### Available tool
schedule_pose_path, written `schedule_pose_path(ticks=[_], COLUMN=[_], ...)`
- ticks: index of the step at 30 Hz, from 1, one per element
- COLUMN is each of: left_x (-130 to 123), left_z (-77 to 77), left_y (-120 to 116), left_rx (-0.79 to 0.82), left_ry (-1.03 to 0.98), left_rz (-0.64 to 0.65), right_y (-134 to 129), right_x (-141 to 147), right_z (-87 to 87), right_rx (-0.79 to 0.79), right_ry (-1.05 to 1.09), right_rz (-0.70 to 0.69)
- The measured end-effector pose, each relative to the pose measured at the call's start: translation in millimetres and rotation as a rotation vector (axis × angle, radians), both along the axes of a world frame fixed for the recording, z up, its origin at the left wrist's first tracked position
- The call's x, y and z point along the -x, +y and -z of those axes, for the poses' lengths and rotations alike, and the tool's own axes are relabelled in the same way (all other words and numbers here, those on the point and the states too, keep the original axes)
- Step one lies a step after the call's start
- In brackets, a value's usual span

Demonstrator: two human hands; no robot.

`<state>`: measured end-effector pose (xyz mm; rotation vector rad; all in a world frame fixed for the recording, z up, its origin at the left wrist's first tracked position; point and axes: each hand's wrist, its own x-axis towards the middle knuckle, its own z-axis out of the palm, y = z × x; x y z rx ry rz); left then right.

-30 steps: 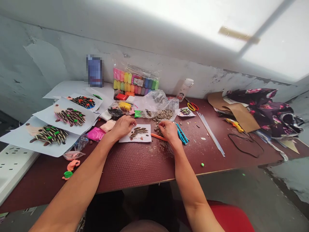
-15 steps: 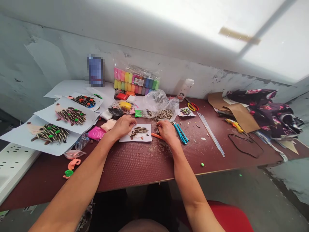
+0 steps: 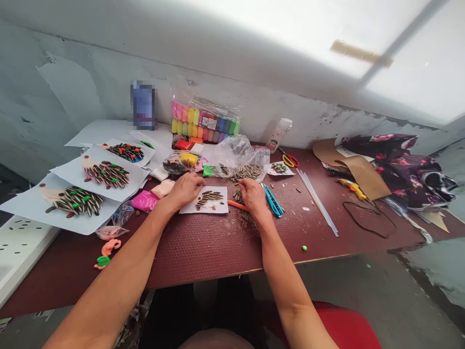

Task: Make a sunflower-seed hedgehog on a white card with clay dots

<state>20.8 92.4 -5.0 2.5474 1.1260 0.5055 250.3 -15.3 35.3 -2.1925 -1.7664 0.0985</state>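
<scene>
A small white card point(image 3: 185, 206) lies flat on the table, bearing a hedgehog-like figure with rows of striped sunflower seeds point(image 3: 210, 196) for spines and dark round bits at its edge. My left hand point(image 3: 184, 189) rests at the card's left side, fingers curled together near its upper edge; what they hold, if anything, is hidden. To the right of the card, my right hand point(image 3: 254, 195) pinches a sunflower seed point(image 3: 238, 183) between thumb and fingertips. Just under it lie loose seeds, and behind is a clear plastic bag point(image 3: 236, 152) with a seed pile point(image 3: 247, 172).
An orange stick point(image 3: 237, 205) lies between card and right hand. A blue utility knife point(image 3: 273, 201) sits right of that hand. Finished seed pictures point(image 3: 76, 206) are stacked left, with a pink clay packet point(image 3: 145, 200) nearby. Scissors point(image 3: 289, 159), glue sticks point(image 3: 317, 202) and a glue gun point(image 3: 353, 189) lie right.
My right hand has lifted slightly up from the loose seeds, and a seed now shows at its fingertips. My left hand and the card have stayed in place.
</scene>
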Motion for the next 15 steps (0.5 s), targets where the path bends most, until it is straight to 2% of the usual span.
schedule_pose_path(ticks=[3, 8, 12, 15], left_x=[0.1, 0.4, 0.6, 0.9], left_z=[-0.2, -1.0, -1.7, -2.4], left_y=[0.2, 2.2, 2.9, 2.6], left_rx=[0.002, 0.015, 0.016, 0.009], left_ry=[-0.005, 0.015, 0.025, 0.029], left_rz=[-0.005, -0.001, -0.002, 0.005], right_y=[1.3, 0.8, -2.5, -5.5], right_x=[0.5, 6.3, 18.5, 29.0], right_z=[2.9, 6.7, 5.2, 3.8], right_rx=[-0.087, -0.211, -0.135, -0.086], right_ry=[0.114, 0.396, 0.561, 0.510], right_rz=[-0.036, -0.191, -0.283, -0.377])
